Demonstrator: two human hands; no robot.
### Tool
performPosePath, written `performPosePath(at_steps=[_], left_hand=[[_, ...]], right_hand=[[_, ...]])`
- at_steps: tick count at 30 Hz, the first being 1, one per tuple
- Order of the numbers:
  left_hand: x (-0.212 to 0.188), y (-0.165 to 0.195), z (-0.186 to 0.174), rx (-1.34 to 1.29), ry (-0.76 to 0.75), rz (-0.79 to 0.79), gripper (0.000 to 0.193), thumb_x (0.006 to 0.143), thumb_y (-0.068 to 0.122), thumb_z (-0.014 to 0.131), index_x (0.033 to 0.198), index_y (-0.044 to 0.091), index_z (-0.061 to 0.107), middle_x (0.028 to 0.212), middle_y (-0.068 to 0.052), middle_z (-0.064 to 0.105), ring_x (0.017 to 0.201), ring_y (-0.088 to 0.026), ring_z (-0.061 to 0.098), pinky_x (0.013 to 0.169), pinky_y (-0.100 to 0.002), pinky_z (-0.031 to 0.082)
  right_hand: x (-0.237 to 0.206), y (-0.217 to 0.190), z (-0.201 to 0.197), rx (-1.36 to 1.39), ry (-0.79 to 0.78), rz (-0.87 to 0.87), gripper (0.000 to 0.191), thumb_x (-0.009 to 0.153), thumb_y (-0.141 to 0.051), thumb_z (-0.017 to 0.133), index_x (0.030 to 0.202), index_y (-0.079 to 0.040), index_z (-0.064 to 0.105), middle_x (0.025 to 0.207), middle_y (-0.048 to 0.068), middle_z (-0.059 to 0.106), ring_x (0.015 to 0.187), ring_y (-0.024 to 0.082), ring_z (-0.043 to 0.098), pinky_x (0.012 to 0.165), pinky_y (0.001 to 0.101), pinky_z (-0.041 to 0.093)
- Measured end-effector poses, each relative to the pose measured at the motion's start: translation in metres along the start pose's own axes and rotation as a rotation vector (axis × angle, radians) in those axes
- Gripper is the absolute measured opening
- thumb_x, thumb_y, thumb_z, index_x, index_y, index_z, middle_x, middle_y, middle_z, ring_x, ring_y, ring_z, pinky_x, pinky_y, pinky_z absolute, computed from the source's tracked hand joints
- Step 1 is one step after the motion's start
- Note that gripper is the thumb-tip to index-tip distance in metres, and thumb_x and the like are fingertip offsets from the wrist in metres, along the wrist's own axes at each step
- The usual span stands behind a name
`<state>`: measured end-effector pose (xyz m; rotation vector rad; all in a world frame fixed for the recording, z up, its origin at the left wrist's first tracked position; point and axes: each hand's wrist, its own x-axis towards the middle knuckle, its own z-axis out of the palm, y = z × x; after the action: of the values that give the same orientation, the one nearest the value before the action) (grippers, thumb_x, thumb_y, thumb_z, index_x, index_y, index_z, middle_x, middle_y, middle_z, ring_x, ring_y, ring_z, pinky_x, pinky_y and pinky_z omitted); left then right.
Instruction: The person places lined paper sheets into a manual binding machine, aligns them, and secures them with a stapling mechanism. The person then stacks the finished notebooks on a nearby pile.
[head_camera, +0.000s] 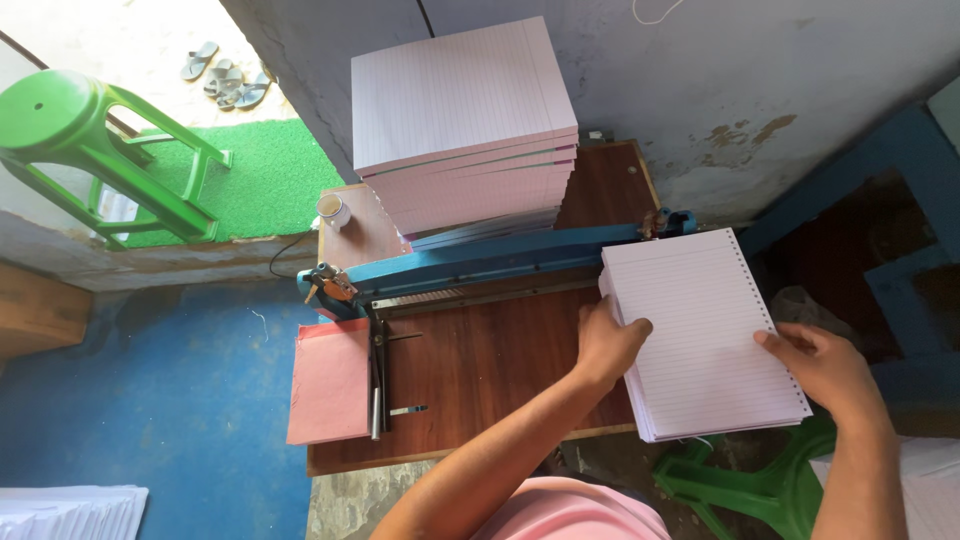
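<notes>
Head view, looking down on a brown wooden table (480, 370). Left hand (607, 340) grips the left long edge of a stack of ruled sheets (700, 330), thumb on top of the stack, fingers (588, 318) curled round the side. Right hand (825, 362) rests at the right edge of the same stack, fingertips on the top sheet beside the row of punched holes; whether it clamps the edge or only presses on it cannot be told. Stack lies at the right end of the table, overhanging the right and front edges, its top end touching the blue punching machine (480, 262) that runs across the table. Behind the machine, against the grey wall (700, 90), stands a tall pile of ruled paper (465, 130). Small white cup (333, 210) sits at the table's back left corner. Pink card sheet (328, 380) hangs off the left edge, next to the machine's metal lever (377, 395). Green plastic stool (90, 140) stands at upper left by a green mat (255, 175); a second green stool (760, 485) shows below the stack. White paper pile (70, 510) at lower left on the blue floor (150, 390).
</notes>
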<state>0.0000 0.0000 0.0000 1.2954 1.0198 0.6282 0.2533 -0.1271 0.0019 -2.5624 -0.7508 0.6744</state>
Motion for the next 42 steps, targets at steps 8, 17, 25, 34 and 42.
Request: performPosePath(at_steps=[8, 17, 25, 34, 42], left_hand=[[-0.023, 0.005, 0.024, -0.525, -0.116, -0.501, 0.076, 0.083, 0.022, 0.063, 0.147, 0.002, 0.027, 0.131, -0.027, 0.051, 0.122, -0.039, 0.059, 0.102, -0.055, 0.051], [-0.032, 0.021, 0.03, -0.422, -0.121, -0.588, 0.093, 0.08, 0.022, 0.067, 0.153, 0.006, 0.011, 0.142, -0.027, 0.037, 0.134, -0.04, 0.045, 0.113, -0.059, 0.036], [-0.034, 0.018, 0.023, -0.528, -0.09, -0.46, 0.07, 0.078, 0.018, 0.061, 0.14, 0.002, 0.03, 0.127, -0.027, 0.053, 0.122, -0.04, 0.06, 0.105, -0.056, 0.051], [-0.005, 0.012, -0.016, -0.48, 0.108, -0.442, 0.094, 0.079, 0.026, 0.065, 0.159, 0.007, 0.019, 0.164, -0.023, 0.024, 0.154, -0.038, 0.021, 0.124, -0.058, 0.018], [-0.013, 0.009, -0.076, -0.455, 0.136, -0.406, 0.077, 0.083, 0.027, 0.063, 0.153, 0.008, 0.037, 0.161, -0.018, 0.034, 0.153, -0.034, 0.025, 0.122, -0.06, 0.019]], right_hand=[[0.026, -0.009, 0.009, 0.248, -0.199, -0.081, 0.108, 0.081, -0.089, 0.036, 0.148, -0.006, 0.053, 0.155, 0.027, 0.046, 0.15, 0.042, 0.035, 0.119, 0.0657, 0.026], [0.035, -0.015, 0.015, 0.122, -0.296, 0.009, 0.113, 0.079, -0.089, 0.034, 0.154, -0.004, 0.043, 0.158, 0.031, 0.039, 0.153, 0.044, 0.029, 0.119, 0.0709, 0.026], [0.041, -0.032, -0.002, -0.137, -0.219, -0.005, 0.101, 0.095, -0.083, 0.039, 0.131, 0.004, 0.073, 0.13, 0.035, 0.071, 0.133, 0.048, 0.06, 0.111, 0.0704, 0.043], [0.003, -0.15, -0.026, 0.108, 0.245, -1.094, 0.039, 0.097, -0.035, 0.078, 0.12, -0.004, 0.073, 0.123, 0.017, 0.072, 0.125, 0.032, 0.068, 0.106, 0.0444, 0.053], [-0.014, -0.313, -0.002, -0.042, 0.242, -1.61, 0.022, 0.094, -0.024, 0.08, 0.105, -0.005, 0.076, 0.11, 0.009, 0.075, 0.106, 0.028, 0.069, 0.096, 0.0419, 0.056]])
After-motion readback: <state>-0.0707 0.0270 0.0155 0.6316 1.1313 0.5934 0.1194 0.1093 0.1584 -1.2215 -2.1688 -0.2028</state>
